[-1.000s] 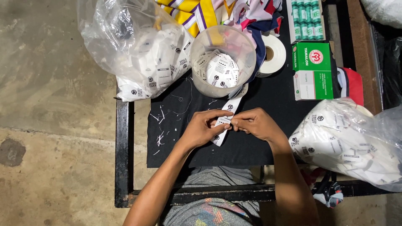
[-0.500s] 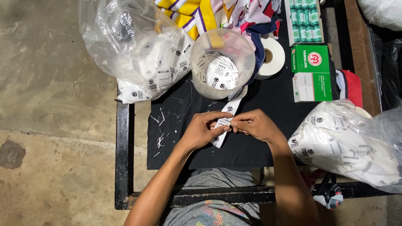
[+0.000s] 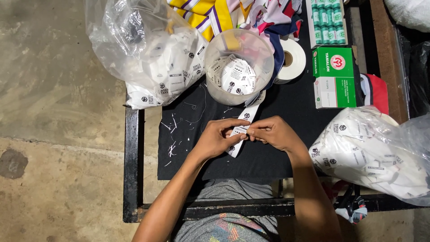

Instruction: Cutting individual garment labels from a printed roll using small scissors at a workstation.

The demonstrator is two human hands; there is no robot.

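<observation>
Two hands meet over the middle of the black-clothed surface (image 3: 273, 157), both pinching the same strip of white labels (image 3: 239, 132). The left hand (image 3: 217, 136) has its fingers closed on the strip from the left, and the right hand (image 3: 273, 132) is closed on it from the right, fingertips almost touching. The strip runs slantwise from under the hands up toward a clear plastic tub (image 3: 238, 67) holding loose labels, and its lower end pokes out below the left hand.

Bare cloth lies open in front of and below the hands, down to the near edge by the black metal frame (image 3: 132, 170). To the left, small white thread scraps (image 3: 172, 145) dot the cloth. A clear bag of labels (image 3: 148, 49) overhangs the far left corner. A second bag of labels (image 3: 376, 152) crowds the right edge, close to the right forearm. Behind the tub sit a white tape roll (image 3: 291, 60), a green and white box (image 3: 336, 76) and striped fabric (image 3: 210, 13), filling the far side. Concrete floor (image 3: 53, 112) spreads to the left.
</observation>
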